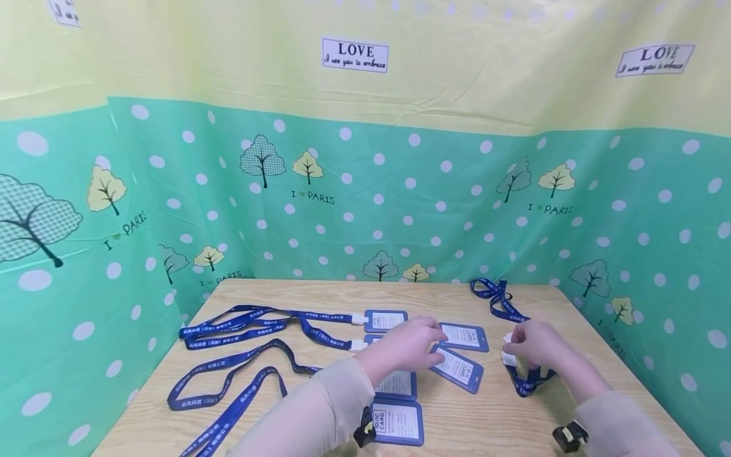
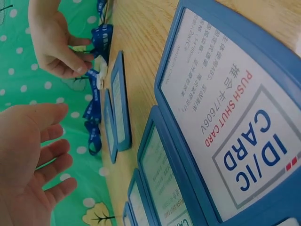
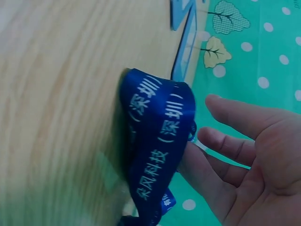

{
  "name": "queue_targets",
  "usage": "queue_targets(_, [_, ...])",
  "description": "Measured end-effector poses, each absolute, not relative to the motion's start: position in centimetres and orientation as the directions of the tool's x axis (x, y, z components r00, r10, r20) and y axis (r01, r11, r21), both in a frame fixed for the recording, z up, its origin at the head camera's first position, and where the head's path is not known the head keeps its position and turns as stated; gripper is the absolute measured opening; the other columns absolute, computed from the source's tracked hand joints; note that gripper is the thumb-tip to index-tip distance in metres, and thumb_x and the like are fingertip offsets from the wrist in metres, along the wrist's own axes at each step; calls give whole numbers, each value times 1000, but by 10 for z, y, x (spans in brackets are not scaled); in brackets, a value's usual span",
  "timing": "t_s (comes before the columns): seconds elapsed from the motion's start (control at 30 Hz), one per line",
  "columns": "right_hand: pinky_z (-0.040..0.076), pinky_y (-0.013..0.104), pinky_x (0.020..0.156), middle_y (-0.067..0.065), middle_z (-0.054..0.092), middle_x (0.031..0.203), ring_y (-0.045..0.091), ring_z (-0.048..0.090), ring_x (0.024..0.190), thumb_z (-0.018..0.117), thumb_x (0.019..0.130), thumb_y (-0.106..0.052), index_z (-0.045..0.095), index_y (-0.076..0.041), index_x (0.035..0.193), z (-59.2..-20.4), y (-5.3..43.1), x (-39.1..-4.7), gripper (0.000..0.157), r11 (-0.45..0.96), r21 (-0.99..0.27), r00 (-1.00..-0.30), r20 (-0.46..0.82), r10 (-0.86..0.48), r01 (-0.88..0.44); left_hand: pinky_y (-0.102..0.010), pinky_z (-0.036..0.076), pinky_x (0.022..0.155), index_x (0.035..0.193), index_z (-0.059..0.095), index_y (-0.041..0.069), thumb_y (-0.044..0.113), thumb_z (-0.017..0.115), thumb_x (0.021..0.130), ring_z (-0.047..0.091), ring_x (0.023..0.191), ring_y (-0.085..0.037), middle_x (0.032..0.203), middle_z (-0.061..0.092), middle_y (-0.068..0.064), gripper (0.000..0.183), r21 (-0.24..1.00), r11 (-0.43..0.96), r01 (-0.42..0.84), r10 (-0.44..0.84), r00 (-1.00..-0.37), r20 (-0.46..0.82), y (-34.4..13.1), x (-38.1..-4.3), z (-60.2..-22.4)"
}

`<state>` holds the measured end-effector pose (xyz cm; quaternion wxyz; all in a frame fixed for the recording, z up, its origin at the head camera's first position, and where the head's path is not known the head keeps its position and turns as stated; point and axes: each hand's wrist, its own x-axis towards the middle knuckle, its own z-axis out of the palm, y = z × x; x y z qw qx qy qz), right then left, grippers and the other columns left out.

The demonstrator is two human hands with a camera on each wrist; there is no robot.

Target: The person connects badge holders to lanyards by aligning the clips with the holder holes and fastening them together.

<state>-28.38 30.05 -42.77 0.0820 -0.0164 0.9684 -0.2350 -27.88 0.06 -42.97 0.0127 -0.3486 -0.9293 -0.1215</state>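
Left hand: the left hand (image 1: pixel 408 343) hangs over the row's right side, fingers loose and apart, not gripping anything as far as I can see.
Right hand: fingertips of the right hand (image 1: pixel 542 349) are right at a white clip (image 1: pixel 508 357); can't tell if they're pinching it or just about there.
Right-side lanyard: the blue strap (image 1: pixel 531 382) lies around that clip, with a looped bit (image 1: pixel 490 289) farther back. Could be one lanyard or more, honestly can't tell.
Loose holders: two, a far one (image 1: pixel 464 337) and a near one (image 1: pixel 459 369), just right of the row, no strap visible on either. I'd call these the leftovers.
Row of holders: four, far to near. The farthest holder (image 1: pixel 388 320) and the next have straps clipped on, so those look done. The nearest holder (image 1: pixel 398 422) and its neighbour probably are too, but a sleeve (image 1: pixel 320 406) hides their ends.
Left-side lanyards: spread across the left of the table (image 1: pixel 143 428).
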Motion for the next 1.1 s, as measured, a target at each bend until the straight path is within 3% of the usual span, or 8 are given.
queue_targets(0.33, [45, 32, 54, 5, 59, 70, 19, 54, 61, 77, 87, -22, 62, -9, 82, -444, 299, -282, 21, 907, -421, -990, -130, -58, 3, -31, 47, 106, 134, 67, 30, 43, 71, 95, 51, 131, -11, 141, 56, 8, 41, 236, 729, 643, 644, -760, 84, 4, -275, -434])
queue_targets(1.1, [44, 30, 53, 3, 58, 67, 17, 54, 60, 80, 86, -18, 63, -8, 78, -451, 296, -283, 21, 913, -408, -992, -112, -49, 1, -28, 46, 105, 134, 66, 31, 43, 71, 95, 53, 128, -10, 137, 59, 10, 42, 152, 715, 682, 681, -729, 71, 16, -274, -443])
